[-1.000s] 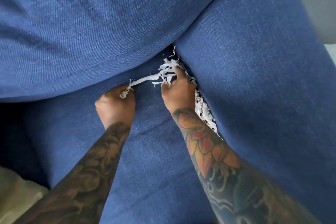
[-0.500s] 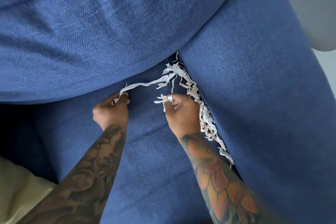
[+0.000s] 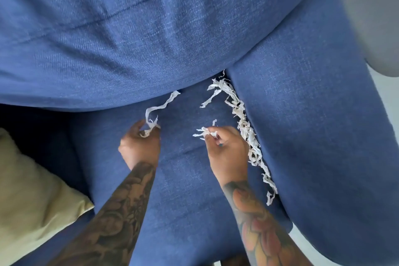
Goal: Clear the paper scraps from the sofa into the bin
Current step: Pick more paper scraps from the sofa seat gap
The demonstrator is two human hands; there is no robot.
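Gathering step: left hand (image 3: 140,147) pinched on a long paper strip (image 3: 160,107), right hand (image 3: 225,151) pinched on small scraps (image 3: 205,133), most shreds (image 3: 246,131) lying in the sofa (image 3: 183,179) seam just right of it; next, likely scoop those; no bin in sight.

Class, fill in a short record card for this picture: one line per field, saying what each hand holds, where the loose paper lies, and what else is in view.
left hand: pinches a long paper strip
right hand: pinches a small scrap
loose scraps: strung along the crease between seat cushion and armrest
back cushion: blue, above the seat
pillow: pale, lower left
bin: not in view
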